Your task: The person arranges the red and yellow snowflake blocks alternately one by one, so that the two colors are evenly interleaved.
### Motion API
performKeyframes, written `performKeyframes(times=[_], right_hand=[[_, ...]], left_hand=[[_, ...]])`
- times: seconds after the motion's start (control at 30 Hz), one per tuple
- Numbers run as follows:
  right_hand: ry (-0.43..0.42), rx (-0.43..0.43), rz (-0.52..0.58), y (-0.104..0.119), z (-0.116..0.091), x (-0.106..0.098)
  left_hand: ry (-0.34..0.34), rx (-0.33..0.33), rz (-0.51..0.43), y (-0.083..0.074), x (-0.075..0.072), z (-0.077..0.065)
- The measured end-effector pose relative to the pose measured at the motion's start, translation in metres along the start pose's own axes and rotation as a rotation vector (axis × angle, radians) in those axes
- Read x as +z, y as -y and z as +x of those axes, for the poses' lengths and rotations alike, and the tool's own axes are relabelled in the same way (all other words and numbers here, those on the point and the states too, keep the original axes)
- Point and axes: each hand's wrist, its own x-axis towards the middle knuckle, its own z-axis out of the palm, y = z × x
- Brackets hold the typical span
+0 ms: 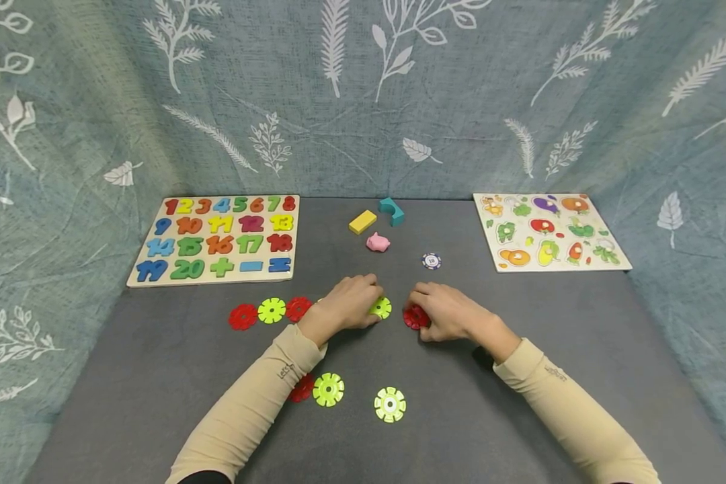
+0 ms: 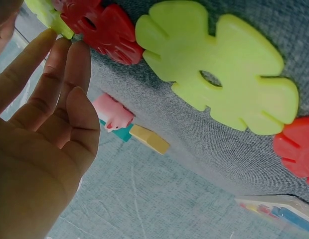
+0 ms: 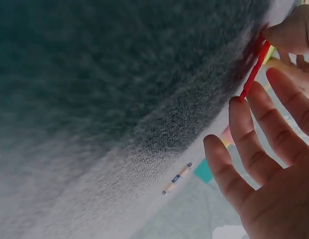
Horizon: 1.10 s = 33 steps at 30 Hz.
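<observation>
My left hand [image 1: 349, 304] has its thumb and fingers at the edges of a lime-green notched plastic disc [image 1: 381, 308] lying on the table. In the left wrist view, its fingertips touch that green disc [image 2: 51, 19] beside a red disc [image 2: 99, 27] and a larger-looking green disc [image 2: 214, 69]. To the right, my right hand [image 1: 450, 312] pinches a red notched disc [image 1: 415, 317] between thumb and fingers. The right wrist view shows this red disc [image 3: 255, 72] edge-on, tilted off the dark cloth. A row including a red disc [image 1: 243, 316] and a green disc [image 1: 271, 310] runs left, partly hidden by the left hand.
Nearer lie a red disc [image 1: 302, 388] partly under the left sleeve and green discs [image 1: 329, 390]. Behind the hands are a pink pig [image 1: 378, 242], yellow block [image 1: 362, 222], teal arch [image 1: 392, 211] and poker chip [image 1: 431, 261]. A number board [image 1: 214, 245] and vegetable board [image 1: 550, 235] flank them.
</observation>
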Motion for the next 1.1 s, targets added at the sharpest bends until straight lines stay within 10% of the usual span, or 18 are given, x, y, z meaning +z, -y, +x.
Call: performKeyframes(times=[1.1], right_hand=[[-0.006,-0.005,0.103,-0.009,0.020,0.004]], left_hand=[[0.019,0.007,0.026,0.002,0.000,0.002]])
